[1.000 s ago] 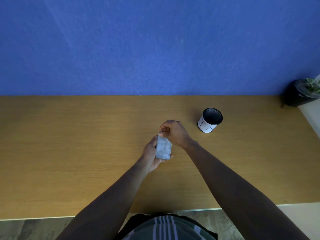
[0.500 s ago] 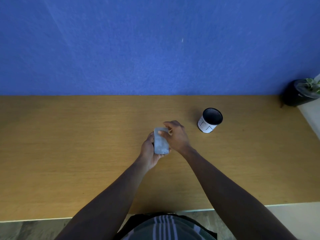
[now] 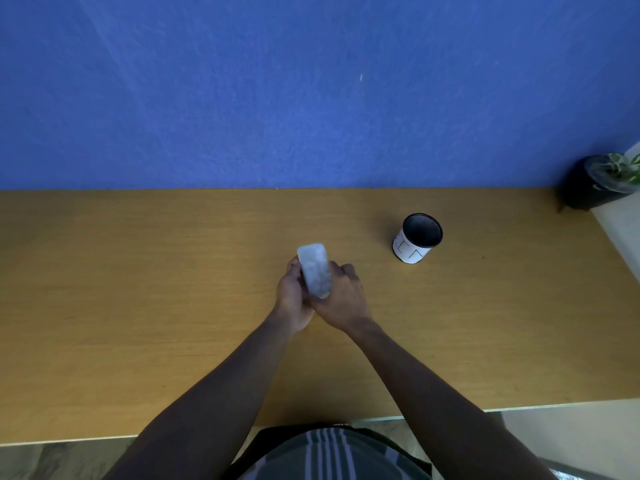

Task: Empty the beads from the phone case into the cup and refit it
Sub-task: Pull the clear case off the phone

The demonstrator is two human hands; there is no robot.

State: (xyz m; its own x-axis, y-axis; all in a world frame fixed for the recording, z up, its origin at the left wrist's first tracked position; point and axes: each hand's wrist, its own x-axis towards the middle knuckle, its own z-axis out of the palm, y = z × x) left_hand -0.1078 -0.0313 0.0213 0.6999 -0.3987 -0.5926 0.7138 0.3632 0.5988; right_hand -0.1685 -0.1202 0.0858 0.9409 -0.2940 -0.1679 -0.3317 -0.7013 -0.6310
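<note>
A pale grey-white phone in its case (image 3: 314, 270) is held above the middle of the wooden table (image 3: 138, 289), its long axis pointing away from me. My left hand (image 3: 291, 299) grips its left side and lower end. My right hand (image 3: 341, 299) wraps the lower right side from underneath. The upper half of the case sticks out beyond both hands. A white cup (image 3: 417, 242) with a black inside stands upright to the right and a little farther back, apart from the hands. Beads are not visible.
A blue wall (image 3: 311, 91) rises behind the table's back edge. A black pot with a green plant (image 3: 599, 183) sits at the far right corner. A pale ledge (image 3: 623, 230) borders the table's right side.
The case has moved away from me and slightly left. My right hand has slid from the case's top end down to its lower right side.
</note>
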